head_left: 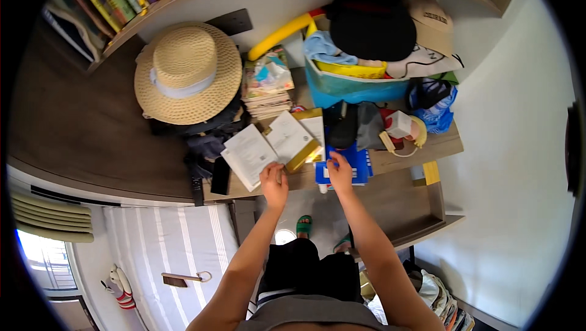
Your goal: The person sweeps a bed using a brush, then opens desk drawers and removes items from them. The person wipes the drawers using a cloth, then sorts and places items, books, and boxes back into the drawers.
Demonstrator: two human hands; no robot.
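My left hand (274, 186) is at the front edge of the desk, its bent fingers touching the lower corner of a white printed sheet (249, 154). Its fingers are slightly apart, and I see nothing gripped in them. To the right lies a gold-edged folder (303, 158) with a white printed card (289, 137) on it. My right hand (340, 174) rests over some blue booklets (360, 167), fingers loosely curved and apart. Part of the booklets is hidden under that hand.
A straw hat (184, 56), a stack of small books (268, 96) and a blue bin (357, 89) heaped with hats stand behind. A black phone (220, 176) lies at left. An open drawer (397, 209) sticks out at right, below the desktop.
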